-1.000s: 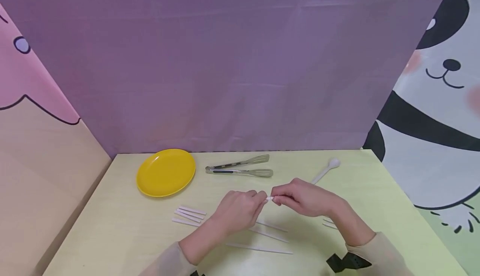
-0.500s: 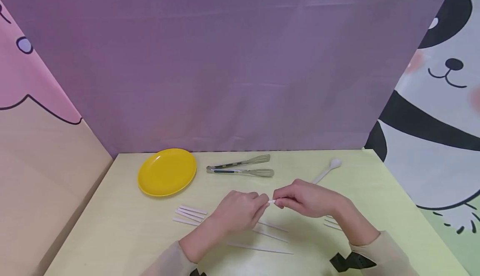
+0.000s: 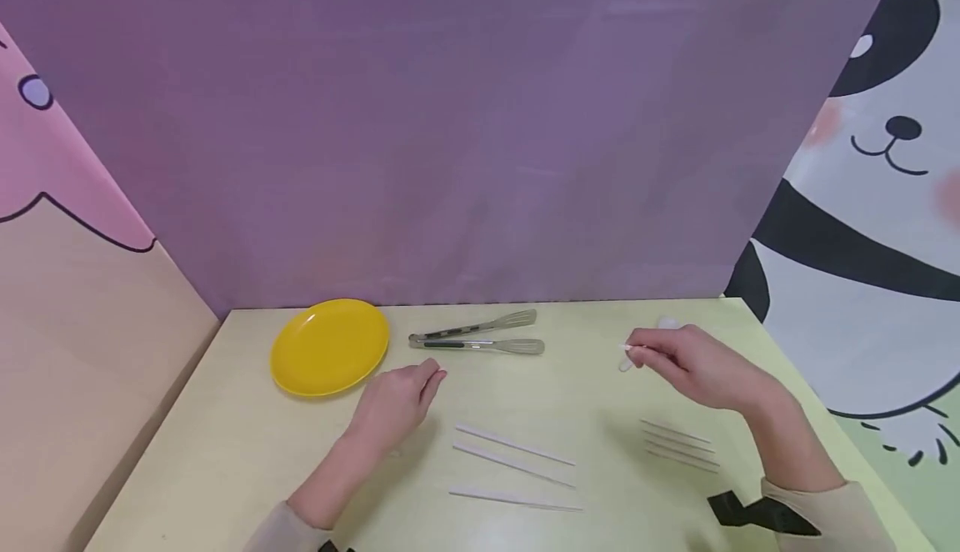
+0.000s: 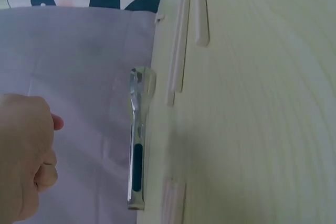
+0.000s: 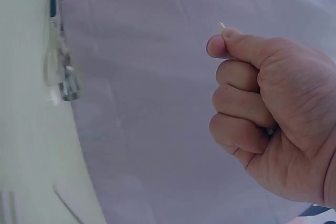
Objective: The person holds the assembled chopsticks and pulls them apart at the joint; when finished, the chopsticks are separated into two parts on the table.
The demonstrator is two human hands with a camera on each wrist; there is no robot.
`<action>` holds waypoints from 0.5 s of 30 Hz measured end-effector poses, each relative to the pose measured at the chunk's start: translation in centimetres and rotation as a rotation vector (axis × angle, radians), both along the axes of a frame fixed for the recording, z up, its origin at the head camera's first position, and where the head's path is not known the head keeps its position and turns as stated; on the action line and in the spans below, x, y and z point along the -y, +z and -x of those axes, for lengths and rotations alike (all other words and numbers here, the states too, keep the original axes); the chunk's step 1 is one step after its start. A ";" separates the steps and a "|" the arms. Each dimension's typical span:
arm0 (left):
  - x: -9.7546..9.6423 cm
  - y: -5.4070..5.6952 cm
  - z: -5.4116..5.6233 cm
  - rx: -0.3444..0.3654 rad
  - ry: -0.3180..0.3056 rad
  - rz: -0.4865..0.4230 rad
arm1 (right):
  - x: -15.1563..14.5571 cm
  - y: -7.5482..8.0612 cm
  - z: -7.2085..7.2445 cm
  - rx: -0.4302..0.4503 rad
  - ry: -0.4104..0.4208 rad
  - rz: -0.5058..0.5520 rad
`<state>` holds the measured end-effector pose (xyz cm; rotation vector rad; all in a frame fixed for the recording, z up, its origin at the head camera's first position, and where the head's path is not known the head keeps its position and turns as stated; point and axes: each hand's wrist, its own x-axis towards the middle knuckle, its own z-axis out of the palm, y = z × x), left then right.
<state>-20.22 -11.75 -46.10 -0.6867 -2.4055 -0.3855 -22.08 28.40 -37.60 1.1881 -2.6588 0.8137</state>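
My left hand point(image 3: 397, 402) is curled beside the tongs' hinge end, a tiny white tip showing at its thumb. It seems to grip a white chopstick piece, mostly hidden in the fist; the left wrist view shows only the curled fingers. Higher on the right, my right hand point(image 3: 697, 364) pinches another slim white chopstick piece point(image 5: 221, 25) between thumb and forefinger, its other fingers folded. Both hands are raised over the table. Between them lie three tapered white chopsticks point(image 3: 517, 444). Several thin pieces point(image 3: 678, 445) lie side by side below the right hand.
A yellow plate point(image 3: 330, 348) stands at the back left, with metal tongs point(image 3: 480, 346) right of it. Behind the right hand is a partly hidden white spoon point(image 3: 667, 323). Short thick white pieces point(image 4: 173, 203) lie under the left arm. A purple cloth point(image 3: 480, 160) backs the table.
My hands were together on one white stick; they have drawn apart, the left going left, the right going right and up. A white tip now shows at each hand.
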 end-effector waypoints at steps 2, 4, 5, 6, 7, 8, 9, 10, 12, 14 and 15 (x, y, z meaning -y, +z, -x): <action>1.4 -0.2 0.0 0.021 0.002 0.000 | -1.0 0.4 0.0 -0.004 -0.013 -0.010; 2.3 -0.3 -0.2 0.036 -0.018 0.009 | -1.6 0.4 0.0 0.004 -0.028 -0.017; 2.7 -0.3 -0.3 0.047 -0.021 0.013 | -1.8 0.2 -0.1 0.005 -0.036 -0.021; 3.0 -0.4 -0.4 0.062 -0.027 0.012 | -2.2 0.0 -0.2 0.007 -0.044 -0.024; 3.3 -0.6 -0.6 0.078 -0.031 0.010 | -2.5 -0.3 -0.4 0.007 -0.052 -0.028; 3.7 -0.7 -0.7 0.091 -0.033 0.011 | -2.8 -0.5 -0.6 0.016 -0.063 -0.030; 4.1 -0.8 -0.8 0.103 -0.035 0.016 | -3.1 -0.8 -0.8 0.024 -0.071 -0.032; 4.6 -1.0 -1.0 0.116 -0.039 0.016 | -3.4 -1.1 -0.9 0.030 -0.076 -0.033; 5.6 -1.4 -1.2 0.127 -0.063 0.022 | -3.9 -1.6 -1.3 0.051 -0.085 -0.038; 6.7 -1.7 -1.5 0.133 -0.092 0.029 | -4.3 -2.1 -1.6 0.072 -0.096 -0.046; 7.2 -1.9 -1.6 0.141 -0.112 0.023 | -4.4 -2.3 -1.8 0.087 -0.103 -0.046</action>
